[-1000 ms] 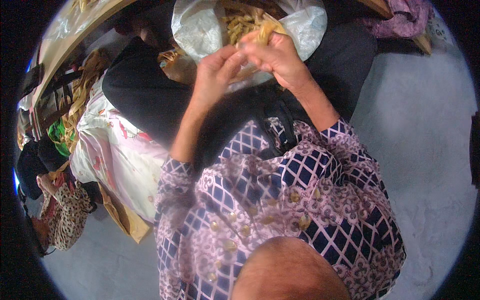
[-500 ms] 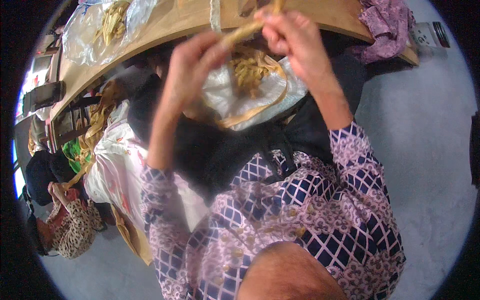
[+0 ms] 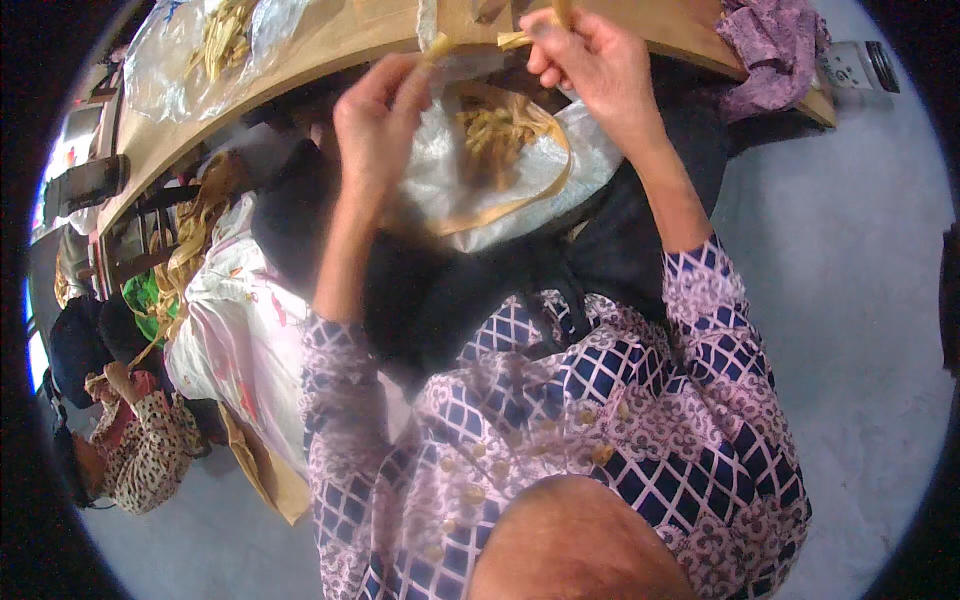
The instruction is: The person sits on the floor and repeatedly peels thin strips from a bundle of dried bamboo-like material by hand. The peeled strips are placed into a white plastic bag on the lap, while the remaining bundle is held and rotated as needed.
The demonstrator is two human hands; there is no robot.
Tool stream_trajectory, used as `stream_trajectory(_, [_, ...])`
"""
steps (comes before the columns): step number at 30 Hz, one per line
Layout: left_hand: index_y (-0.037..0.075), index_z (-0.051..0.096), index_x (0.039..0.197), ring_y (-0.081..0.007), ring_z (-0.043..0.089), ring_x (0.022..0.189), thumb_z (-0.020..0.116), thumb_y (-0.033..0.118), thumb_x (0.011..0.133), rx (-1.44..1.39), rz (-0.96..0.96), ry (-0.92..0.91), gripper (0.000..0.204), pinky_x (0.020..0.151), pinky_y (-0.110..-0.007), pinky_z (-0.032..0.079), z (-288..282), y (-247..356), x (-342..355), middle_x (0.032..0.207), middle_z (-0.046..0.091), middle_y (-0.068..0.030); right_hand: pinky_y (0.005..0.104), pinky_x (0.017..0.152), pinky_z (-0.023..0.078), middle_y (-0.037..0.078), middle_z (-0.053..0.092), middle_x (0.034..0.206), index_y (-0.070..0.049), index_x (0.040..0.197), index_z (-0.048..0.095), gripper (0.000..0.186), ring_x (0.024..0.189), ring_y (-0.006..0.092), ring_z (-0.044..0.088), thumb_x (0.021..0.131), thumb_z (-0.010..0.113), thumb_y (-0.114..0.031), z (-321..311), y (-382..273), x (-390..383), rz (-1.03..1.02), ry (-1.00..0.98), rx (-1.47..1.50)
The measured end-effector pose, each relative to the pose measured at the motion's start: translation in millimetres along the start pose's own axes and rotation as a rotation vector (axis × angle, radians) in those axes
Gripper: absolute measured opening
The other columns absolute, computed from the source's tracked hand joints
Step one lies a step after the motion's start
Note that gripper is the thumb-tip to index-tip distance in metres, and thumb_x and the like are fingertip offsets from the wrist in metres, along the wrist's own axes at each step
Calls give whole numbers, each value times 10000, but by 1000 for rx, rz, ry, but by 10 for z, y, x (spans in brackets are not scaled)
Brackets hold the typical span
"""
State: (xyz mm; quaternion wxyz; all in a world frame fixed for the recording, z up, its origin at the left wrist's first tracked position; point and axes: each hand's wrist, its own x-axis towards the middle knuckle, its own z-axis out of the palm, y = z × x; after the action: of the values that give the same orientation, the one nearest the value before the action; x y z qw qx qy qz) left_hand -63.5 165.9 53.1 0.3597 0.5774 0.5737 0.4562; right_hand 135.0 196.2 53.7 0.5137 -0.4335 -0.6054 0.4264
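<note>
Both my hands are raised above my lap, near the table's edge. My left hand (image 3: 378, 118) is closed, with a short yellowish piece of strip (image 3: 436, 46) sticking out past its fingertips. Across a gap, my right hand (image 3: 598, 75) pinches a folded tan strip (image 3: 514, 40), whose other part rises above the fingers. Below them, a white plastic sheet or bag (image 3: 440, 170) lies on my lap. On it sits a heap of small tan folded pieces (image 3: 492, 142), with a long tan strip (image 3: 520, 205) curving around. Whether the strips are leaf or cloth is unclear.
The curved wooden table edge (image 3: 345, 62) runs ahead. A clear plastic bag (image 3: 165, 75) with tan strips (image 3: 228, 40) lies on it at left. Purple cloth (image 3: 770, 60) hangs at right, beside a jar (image 3: 860, 66). At far left, a person in a spotted sleeve (image 3: 150, 455) handles a strip.
A strip stretched between both hands half a second ago; now a gap separates the pieces they hold. My left hand has moved slightly right and down.
</note>
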Motion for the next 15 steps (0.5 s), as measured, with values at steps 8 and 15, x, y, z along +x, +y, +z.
stream_trajectory(8, [13,589,970,-59,511,659,602,111,824,106,126,-204,177,594,-214,437,299,-98,-327,742,578,-2,208,614,462,26,623,762,-21,932,614,169,681,65,560,776,645,-78,200,73,-350,115,-200,-36])
stream_trajectory(15, [43,608,963,-76,541,749,608,131,819,-212,-211,-526,169,703,-230,451,-106,-295,-421,808,603,14,222,720,478,42,635,881,1,897,638,120,811,89,581,784,612,-31,-40,122,-373,8,-319,64])
